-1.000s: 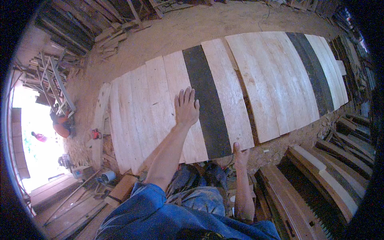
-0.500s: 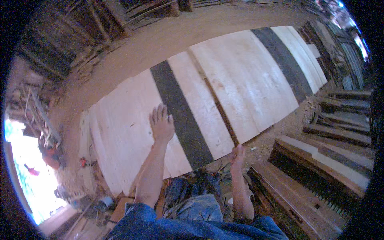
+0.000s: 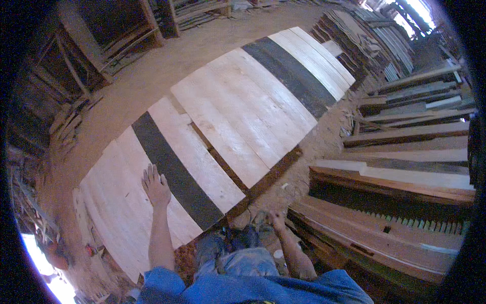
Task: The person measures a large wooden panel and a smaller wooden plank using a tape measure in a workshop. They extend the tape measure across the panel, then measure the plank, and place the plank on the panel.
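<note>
Row of boards, mostly pale planks edge to edge with two dark ones, lies low in front of the person, running from lower left to upper right above the dirt floor; supports mostly hidden, a dark gap splits the row. Looks like wood: likely stiff, each plank fairly heavy and long, not fragile, faces maybe slick with dust, sawn edges could splinter. Best taken one plank at a time, by the near end or both long edges; flat face gives nothing to pinch. Nearer dark board sits just right of the left hand, which is palm down on the pale wood beside it, seemingly touching, gripping nothing. Right hand is off the boards, beyond their near edge, apart from them. Left fingers straight, slightly spread; right ones look partly curled, too small and blurred to tell how far closed or whether holding anything.
</note>
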Available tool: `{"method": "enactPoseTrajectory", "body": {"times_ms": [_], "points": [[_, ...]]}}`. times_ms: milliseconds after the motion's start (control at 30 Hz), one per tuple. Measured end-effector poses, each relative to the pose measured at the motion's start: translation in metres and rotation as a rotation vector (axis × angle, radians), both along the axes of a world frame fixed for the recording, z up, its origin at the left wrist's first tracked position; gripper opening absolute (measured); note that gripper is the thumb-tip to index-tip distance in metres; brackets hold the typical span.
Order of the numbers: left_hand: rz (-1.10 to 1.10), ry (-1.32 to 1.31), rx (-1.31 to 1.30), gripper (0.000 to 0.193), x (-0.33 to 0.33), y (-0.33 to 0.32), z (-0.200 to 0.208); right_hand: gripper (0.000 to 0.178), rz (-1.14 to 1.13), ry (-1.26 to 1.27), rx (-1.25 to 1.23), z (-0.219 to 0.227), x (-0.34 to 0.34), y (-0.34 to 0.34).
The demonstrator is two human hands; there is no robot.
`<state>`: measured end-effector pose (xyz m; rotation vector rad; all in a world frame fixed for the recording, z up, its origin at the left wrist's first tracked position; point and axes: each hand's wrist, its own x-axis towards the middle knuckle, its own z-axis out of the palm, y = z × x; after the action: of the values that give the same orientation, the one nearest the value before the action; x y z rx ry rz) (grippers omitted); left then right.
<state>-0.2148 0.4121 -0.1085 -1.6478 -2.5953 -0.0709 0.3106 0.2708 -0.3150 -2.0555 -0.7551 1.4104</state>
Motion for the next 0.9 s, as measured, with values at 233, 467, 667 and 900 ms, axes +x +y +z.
{"method": "enactPoseTrajectory", "body": {"times_ms": [233,467,667,900], "points": [[-0.001,-0.026,0.004,0.054,-0.004,-0.003,-0.014,0.031,-0.155,0.028,-0.452,0.008,0.11,-0.217],[0.014,-0.068,-0.048,0.053,0.007,0.006,-0.016,0.032,-0.195,-0.087,-0.101,0.057,0.135,-0.173],[-0.028,-0.004,-0.006,0.051,-0.008,-0.004,-0.037,0.033,-0.033,-0.102,-0.064,0.078,0.18,-0.031],[0.384,0.151,-0.195,0.05,0.052,0.021,-0.027,0.026,0.523,-0.295,-0.118,0.066,0.304,0.104]]}}
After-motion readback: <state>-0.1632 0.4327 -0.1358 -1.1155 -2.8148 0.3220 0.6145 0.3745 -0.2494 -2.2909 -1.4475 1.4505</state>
